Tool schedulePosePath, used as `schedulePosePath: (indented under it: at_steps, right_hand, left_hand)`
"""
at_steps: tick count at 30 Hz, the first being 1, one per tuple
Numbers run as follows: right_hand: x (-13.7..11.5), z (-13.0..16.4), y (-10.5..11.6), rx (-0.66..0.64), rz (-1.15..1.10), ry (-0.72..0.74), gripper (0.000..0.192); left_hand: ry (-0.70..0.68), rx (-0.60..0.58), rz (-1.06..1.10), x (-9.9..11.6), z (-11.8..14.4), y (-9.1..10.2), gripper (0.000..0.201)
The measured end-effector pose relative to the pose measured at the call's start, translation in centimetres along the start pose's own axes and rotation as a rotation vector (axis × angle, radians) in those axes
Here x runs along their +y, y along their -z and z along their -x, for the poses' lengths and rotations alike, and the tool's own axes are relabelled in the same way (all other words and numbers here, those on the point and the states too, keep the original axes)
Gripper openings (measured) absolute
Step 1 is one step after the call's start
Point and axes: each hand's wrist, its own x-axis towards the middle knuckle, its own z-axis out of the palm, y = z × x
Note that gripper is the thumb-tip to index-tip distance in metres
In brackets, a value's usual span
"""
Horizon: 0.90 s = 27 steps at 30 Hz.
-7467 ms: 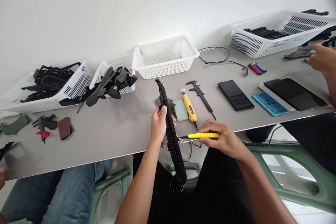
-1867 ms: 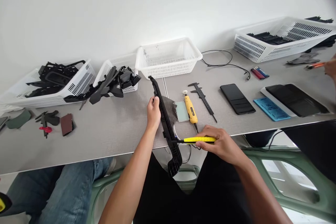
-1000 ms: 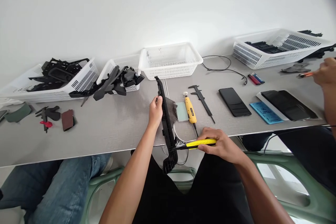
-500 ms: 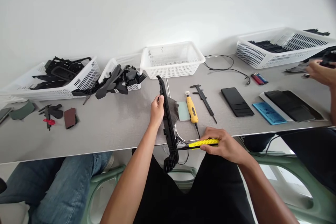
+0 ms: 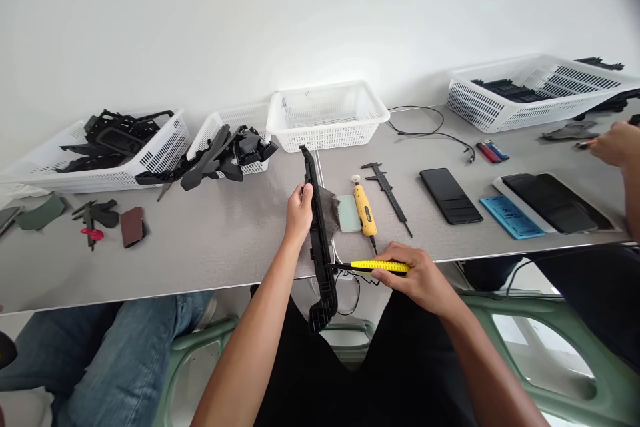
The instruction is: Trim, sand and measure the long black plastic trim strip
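Note:
My left hand [image 5: 299, 212] is closed around the upper part of a long black plastic part [image 5: 321, 247], which stands lengthwise over the table's front edge with its curved lower end above my lap. In my right hand [image 5: 413, 273] is a tool with a yellow ribbed handle [image 5: 370, 266], a brush or scraper by its shape. Its dark thin tip meets the part's right side, below the middle. Behind the part lie a dark grey cloth [image 5: 329, 210] and a pale green sheet [image 5: 349, 213]. A yellow rotary tool [image 5: 365, 210] rests to their right.
White baskets stand along the wall: a left one [image 5: 165, 147] and a small one [image 5: 260, 117] with black parts, a middle one [image 5: 330, 137], a right one [image 5: 480, 107]. A caliper [image 5: 387, 193], phone [image 5: 450, 195] and blue card [image 5: 513, 217] lie right. A co-worker's hand [image 5: 617, 145] is far right.
My right hand has moved the yellow-handled tool slightly left and up along the black part. My left hand holds the part nearly still. The co-worker's hand at far right has shifted.

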Motion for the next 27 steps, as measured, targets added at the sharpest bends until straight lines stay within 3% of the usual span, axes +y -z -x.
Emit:
schedulePosePath:
  at_steps: [4,10,15,23,27]
  right_hand:
    - [-0.1,0.0,-0.5,0.128,0.017,-0.024,0.039]
    - [-0.2,0.1,-0.7,0.054,0.008,0.004,0.038]
    - [-0.1,-0.2,-1.4,0.229,0.063,-0.025,0.04]
    - [-0.4,-0.1,-1.2,0.219,0.047,-0.005,0.037]
    - [-0.5,0.1,-1.0,0.121,0.019,0.016,0.036]
  left_hand:
    - [-0.019,0.006,-0.008,0.2,0.1,0.0,0.06]
    - [-0.02,0.002,-0.01,0.2,0.1,0.0,0.058]
    - [-0.024,0.003,-0.015,0.2,0.1,0.0,0.058]
    - [-0.02,0.003,-0.017,0.3,0.3,-0.1,0.058]
    - [-0.03,0.005,-0.007,0.5,0.3,-0.1,0.057]
